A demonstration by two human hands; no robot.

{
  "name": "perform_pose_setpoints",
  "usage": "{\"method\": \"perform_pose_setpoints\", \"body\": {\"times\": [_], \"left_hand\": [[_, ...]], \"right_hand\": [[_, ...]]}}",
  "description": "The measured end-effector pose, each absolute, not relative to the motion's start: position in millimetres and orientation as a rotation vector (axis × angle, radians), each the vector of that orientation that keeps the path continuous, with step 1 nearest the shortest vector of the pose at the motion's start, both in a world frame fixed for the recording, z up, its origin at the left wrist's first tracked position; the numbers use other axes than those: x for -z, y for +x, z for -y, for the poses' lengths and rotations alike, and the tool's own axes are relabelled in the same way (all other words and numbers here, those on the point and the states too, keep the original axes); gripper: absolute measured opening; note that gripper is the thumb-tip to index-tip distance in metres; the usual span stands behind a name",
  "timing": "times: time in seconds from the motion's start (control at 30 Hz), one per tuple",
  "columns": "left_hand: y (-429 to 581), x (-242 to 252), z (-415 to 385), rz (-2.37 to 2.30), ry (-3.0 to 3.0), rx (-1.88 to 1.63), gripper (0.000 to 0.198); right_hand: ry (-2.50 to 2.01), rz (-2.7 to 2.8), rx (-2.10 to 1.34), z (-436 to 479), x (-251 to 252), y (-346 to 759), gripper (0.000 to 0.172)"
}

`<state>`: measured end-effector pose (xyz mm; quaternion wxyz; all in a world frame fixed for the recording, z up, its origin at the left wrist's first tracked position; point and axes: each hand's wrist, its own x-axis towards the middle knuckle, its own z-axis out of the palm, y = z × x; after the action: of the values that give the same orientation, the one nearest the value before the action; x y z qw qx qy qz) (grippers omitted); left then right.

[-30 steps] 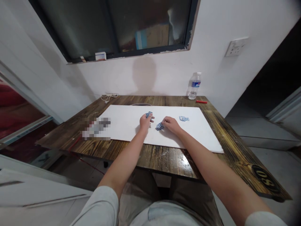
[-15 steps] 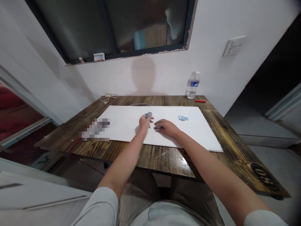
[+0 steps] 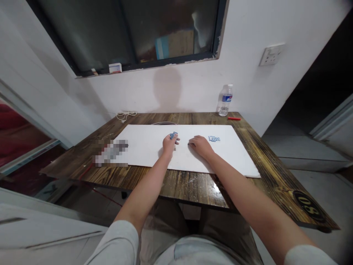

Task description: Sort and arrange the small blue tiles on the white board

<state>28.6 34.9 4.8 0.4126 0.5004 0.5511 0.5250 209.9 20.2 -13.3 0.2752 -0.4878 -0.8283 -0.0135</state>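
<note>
My left hand (image 3: pixel 168 144) is closed on a small bundle of blue-patterned pieces (image 3: pixel 173 135), held just above the white board (image 3: pixel 146 147). To its right, my right hand (image 3: pixel 202 146) is low over the board, with its fingers bent together and pointing left. A small dark bit shows at its fingertips, too small to name. Beyond my right hand, a few blue-outlined flat pieces (image 3: pixel 214 138) lie side by side on the board.
The board lies on a dark wooden table (image 3: pixel 193 187). A water bottle (image 3: pixel 225 100) and a red pen-like object (image 3: pixel 234 119) are at the back right, a white cable (image 3: pixel 126 116) at the back left. A blurred patch (image 3: pixel 113 152) covers something at the left.
My right hand has moved right, away from my left hand and closer to the flat pieces. My left hand has stayed almost in place with its bundle.
</note>
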Motion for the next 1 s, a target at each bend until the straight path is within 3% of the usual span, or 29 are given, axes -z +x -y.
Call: {"method": "perform_pose_setpoints", "body": {"times": [0.47, 0.7, 1.0], "left_hand": [[29, -4, -36, -1.316, 1.237, -1.328, 0.025], [32, 0, -35, -1.286, 1.376, -1.215, 0.027], [34, -4, -25, -1.291, 2.02, -1.025, 0.015]], "right_hand": [[-1.684, 1.902, 0.076, -23, 22, 223, 0.033], [-1.361, 1.8, -0.017, -31, 24, 220, 0.021], [-1.12, 1.835, -0.239, -24, 15, 209, 0.012]]}}
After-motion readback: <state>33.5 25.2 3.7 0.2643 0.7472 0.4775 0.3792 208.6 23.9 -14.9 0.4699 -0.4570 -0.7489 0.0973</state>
